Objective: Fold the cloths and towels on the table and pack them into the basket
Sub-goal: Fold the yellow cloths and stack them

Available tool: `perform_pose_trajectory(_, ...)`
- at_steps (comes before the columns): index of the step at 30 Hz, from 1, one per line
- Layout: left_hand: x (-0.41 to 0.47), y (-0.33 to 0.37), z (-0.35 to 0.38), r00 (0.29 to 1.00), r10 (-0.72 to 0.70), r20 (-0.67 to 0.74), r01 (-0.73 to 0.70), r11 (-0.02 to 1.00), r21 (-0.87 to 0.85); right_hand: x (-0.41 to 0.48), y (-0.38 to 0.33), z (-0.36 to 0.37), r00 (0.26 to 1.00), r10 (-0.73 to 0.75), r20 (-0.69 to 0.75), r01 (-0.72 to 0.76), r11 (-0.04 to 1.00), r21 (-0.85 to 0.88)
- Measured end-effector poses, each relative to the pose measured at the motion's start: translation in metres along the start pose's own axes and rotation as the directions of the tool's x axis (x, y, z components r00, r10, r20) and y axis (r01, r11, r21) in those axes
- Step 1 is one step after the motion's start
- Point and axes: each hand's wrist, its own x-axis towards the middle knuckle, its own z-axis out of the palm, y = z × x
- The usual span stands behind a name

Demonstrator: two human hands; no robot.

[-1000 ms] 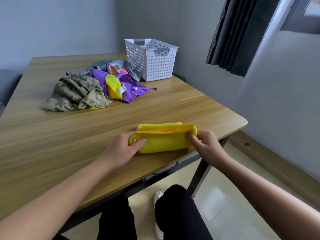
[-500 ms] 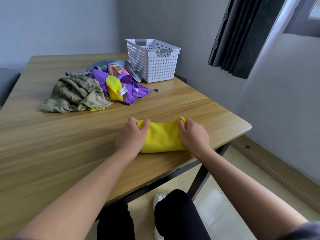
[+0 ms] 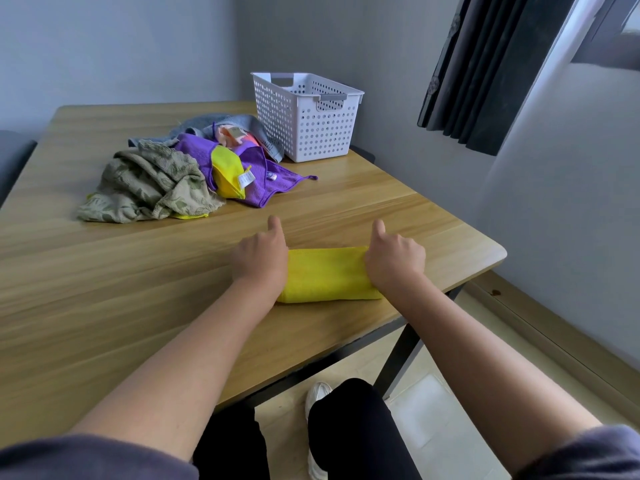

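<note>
A folded yellow cloth (image 3: 325, 275) lies near the front right of the wooden table (image 3: 104, 289). My left hand (image 3: 261, 258) grips its left end and my right hand (image 3: 394, 259) grips its right end. On both hands the fingers are curled and the thumbs point away from me. The white perforated basket (image 3: 311, 126) stands at the far right of the table, apart from the cloth; I see nothing inside it. A heap of unfolded cloths lies left of the basket: an olive patterned towel (image 3: 149, 185), a purple cloth (image 3: 266, 181), a smaller yellow cloth (image 3: 227, 171) and a grey towel (image 3: 207, 123).
The table's right edge and front corner (image 3: 498, 254) are close to the folded cloth. A grey wall and a dark curtain (image 3: 485, 71) are to the right. My legs and a white shoe (image 3: 317, 396) show below the table's front edge.
The yellow cloth has been folded over toward the far side into a shorter, thicker bundle. Both hands moved from its near corners to its ends, thumbs now stretched forward.
</note>
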Motion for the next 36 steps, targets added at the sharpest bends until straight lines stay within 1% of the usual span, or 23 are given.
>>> perform_pose_trajectory(1, 0.0, -0.007, 0.0, 0.992, 0.069, -0.108, -0.07, 0.998, -0.006, -0.001, 0.005, -0.001, 0.994, -0.051, -0.1, 0.052, 0.999, 0.013)
perform_pose_trajectory(2, 0.0, -0.016, 0.0, 0.97, 0.134, -0.205, -0.145, 0.989, -0.04, -0.003, 0.01, -0.003, 0.967, -0.138, -0.217, 0.155, 0.986, 0.064)
perform_pose_trajectory(3, -0.001, -0.023, -0.003, 0.938, 0.194, -0.287, -0.23, 0.968, -0.096, -0.006, 0.015, -0.004, 0.914, -0.248, -0.32, 0.304, 0.943, 0.137)
perform_pose_trajectory(4, -0.001, -0.029, -0.003, 0.906, 0.25, -0.342, -0.316, 0.936, -0.154, -0.008, 0.018, -0.004, 0.85, -0.369, -0.377, 0.468, 0.857, 0.215)
perform_pose_trajectory(5, -0.003, -0.033, -0.004, 0.893, 0.303, -0.332, -0.384, 0.898, -0.215, -0.01, 0.019, -0.005, 0.788, -0.502, -0.357, 0.604, 0.741, 0.293)
perform_pose_trajectory(6, -0.007, -0.034, -0.006, 0.902, 0.363, -0.233, -0.418, 0.867, -0.271, -0.011, 0.018, -0.003, 0.718, -0.639, -0.274, 0.694, 0.636, 0.338)
perform_pose_trajectory(7, -0.013, -0.035, -0.005, 0.903, 0.426, -0.049, -0.42, 0.854, -0.307, -0.013, 0.017, 0.003, 0.65, -0.743, -0.16, 0.744, 0.58, 0.333)
perform_pose_trajectory(8, -0.017, -0.036, 0.001, 0.875, 0.466, 0.131, -0.417, 0.863, -0.286, -0.014, 0.014, 0.012, 0.603, -0.796, -0.05, 0.769, 0.563, 0.302)
perform_pose_trajectory(9, -0.021, -0.037, 0.006, 0.839, 0.475, 0.264, -0.422, 0.876, -0.236, -0.015, 0.014, 0.019, 0.583, -0.811, 0.033, 0.777, 0.57, 0.266)
perform_pose_trajectory(10, -0.022, -0.038, 0.012, 0.818, 0.472, 0.329, -0.429, 0.881, -0.198, -0.014, 0.014, 0.025, 0.586, -0.805, 0.089, 0.771, 0.588, 0.242)
perform_pose_trajectory(11, -0.021, -0.039, 0.016, 0.813, 0.469, 0.344, -0.432, 0.883, -0.183, -0.013, 0.013, 0.026, 0.594, -0.795, 0.127, 0.76, 0.606, 0.236)
perform_pose_trajectory(14, -0.006, -0.042, 0.019, 0.821, 0.475, 0.318, -0.447, 0.88, -0.161, -0.008, 0.01, 0.011, 0.613, -0.754, 0.234, 0.727, 0.655, 0.205)
perform_pose_trajectory(15, 0.001, -0.044, 0.019, 0.839, 0.467, 0.28, -0.445, 0.884, -0.141, -0.005, 0.009, 0.003, 0.631, -0.739, 0.236, 0.718, 0.671, 0.184)
perform_pose_trajectory(17, 0.016, -0.048, 0.024, 0.914, 0.382, 0.135, -0.368, 0.922, -0.116, 0.0, 0.004, -0.006, 0.648, -0.749, 0.139, 0.735, 0.663, 0.141)
perform_pose_trajectory(19, 0.024, -0.052, 0.029, 0.977, 0.21, -0.043, -0.215, 0.96, -0.181, 0.0, -0.006, -0.004, 0.61, -0.792, 0.04, 0.779, 0.608, 0.156)
perform_pose_trajectory(20, 0.027, -0.052, 0.03, 0.988, 0.124, -0.097, -0.143, 0.961, -0.237, 0.0, -0.013, 0.001, 0.59, -0.806, 0.036, 0.79, 0.586, 0.181)
perform_pose_trajectory(21, 0.03, -0.052, 0.029, 0.992, 0.061, -0.115, -0.09, 0.959, -0.268, -0.001, -0.02, 0.008, 0.58, -0.813, 0.058, 0.791, 0.578, 0.202)
perform_pose_trajectory(22, 0.032, -0.052, 0.029, 0.993, 0.028, -0.111, -0.057, 0.962, -0.268, -0.002, -0.026, 0.015, 0.577, -0.811, 0.096, 0.785, 0.583, 0.21)
perform_pose_trajectory(23, 0.036, -0.052, 0.03, 0.995, 0.027, -0.095, -0.051, 0.966, -0.254, -0.001, -0.029, 0.02, 0.579, -0.804, 0.135, 0.777, 0.595, 0.205)
perform_pose_trajectory(25, 0.044, -0.055, 0.033, 0.994, 0.094, -0.054, -0.104, 0.971, -0.215, 0.003, -0.028, 0.025, 0.583, -0.794, 0.175, 0.77, 0.608, 0.192)
perform_pose_trajectory(28, 0.056, -0.056, 0.04, 0.976, 0.207, 0.068, -0.197, 0.971, -0.135, 0.016, -0.018, 0.026, 0.591, -0.789, 0.168, 0.762, 0.615, 0.205)
perform_pose_trajectory(32, 0.066, -0.053, 0.047, 0.944, 0.246, 0.22, -0.227, 0.968, -0.107, 0.046, -0.003, 0.034, 0.661, -0.73, 0.17, 0.7, 0.683, 0.208)
perform_pose_trajectory(36, 0.067, -0.055, 0.049, 0.941, 0.247, 0.231, -0.232, 0.968, -0.093, 0.078, 0.013, 0.04, 0.72, -0.676, 0.157, 0.647, 0.735, 0.2)
